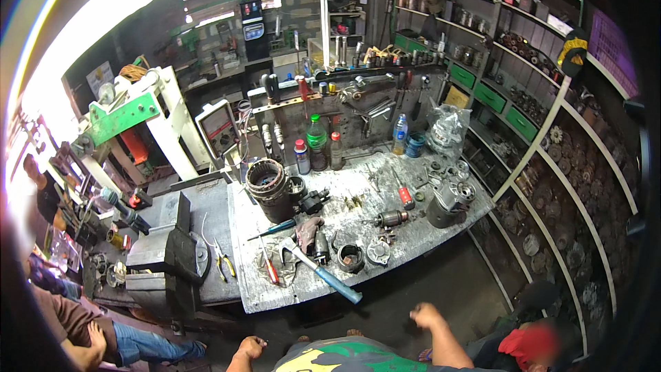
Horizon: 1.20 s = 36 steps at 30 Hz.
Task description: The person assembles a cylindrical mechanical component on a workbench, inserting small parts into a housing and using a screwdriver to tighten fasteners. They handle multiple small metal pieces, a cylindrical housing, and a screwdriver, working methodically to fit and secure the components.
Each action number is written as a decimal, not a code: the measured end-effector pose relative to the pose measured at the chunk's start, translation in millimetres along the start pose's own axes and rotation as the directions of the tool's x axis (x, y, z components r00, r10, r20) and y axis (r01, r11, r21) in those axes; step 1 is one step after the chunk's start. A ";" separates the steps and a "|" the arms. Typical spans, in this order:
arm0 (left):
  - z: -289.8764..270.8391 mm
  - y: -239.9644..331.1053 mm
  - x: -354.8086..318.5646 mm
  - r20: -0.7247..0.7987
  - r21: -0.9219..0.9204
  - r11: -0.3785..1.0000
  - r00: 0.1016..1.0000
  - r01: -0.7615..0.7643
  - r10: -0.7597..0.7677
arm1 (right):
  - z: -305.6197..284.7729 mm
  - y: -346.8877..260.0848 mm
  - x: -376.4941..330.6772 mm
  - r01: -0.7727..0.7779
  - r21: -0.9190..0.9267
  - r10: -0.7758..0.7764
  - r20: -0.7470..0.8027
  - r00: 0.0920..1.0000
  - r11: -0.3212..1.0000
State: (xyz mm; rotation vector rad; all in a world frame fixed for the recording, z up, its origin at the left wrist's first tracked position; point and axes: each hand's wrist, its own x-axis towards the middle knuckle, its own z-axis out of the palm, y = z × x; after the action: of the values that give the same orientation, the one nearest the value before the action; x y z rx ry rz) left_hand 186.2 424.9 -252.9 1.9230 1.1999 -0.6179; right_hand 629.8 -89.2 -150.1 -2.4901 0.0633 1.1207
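My left hand (253,347) hangs low before my body with its fingers curled; a small dark spot shows at the fingertips, too small to name. To the right, my right hand (425,315) is also closed, in front of the bench and apart from it; whether anything is inside I cannot make out. Nearest on the bench (275,296) lies a hammer with a blue handle (337,284), its end jutting over the front edge. Around it lie a red screwdriver (269,270), a dark ring-shaped housing (350,259), a metal end cover (379,251) and a motor armature (391,218).
A large bench vise (162,248) stands at the left, with pliers (224,265) beside it. Bottles (316,139) and a motor housing (451,203) stand on the bench. Parts shelves (551,165) line the right. One person (82,317) is at lower left, another (520,348) at lower right.
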 end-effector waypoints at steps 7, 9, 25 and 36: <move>46.6 -14.8 -48.4 -0.126 -0.174 0.983 0.991 -0.056 0.034 | -164.0 -324.3 -44.7 0.803 0.083 -0.744 -0.330 0.580 0.590; 51.6 -43.8 -54.3 -0.065 -0.145 0.989 0.998 -0.005 -0.004 | -181.8 -420.7 -53.8 0.907 0.170 -0.839 -0.344 0.421 0.385; -60.4 -69.0 30.7 -0.107 -0.358 0.932 0.989 0.061 -0.106 | -233.1 -791.1 -9.2 0.728 -0.283 -0.554 -0.818 0.158 0.625; -89.3 -3.5 27.6 0.015 -0.348 0.931 0.992 -0.112 0.125 | -331.5 -655.1 -181.2 0.875 -0.478 -0.500 -0.777 -0.383 0.072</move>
State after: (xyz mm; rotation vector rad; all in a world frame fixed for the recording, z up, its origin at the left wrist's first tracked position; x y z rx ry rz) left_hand 195.4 512.7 -222.1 1.6624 1.0782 -0.3482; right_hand 875.7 362.1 404.7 -1.5582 -0.9481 -0.9181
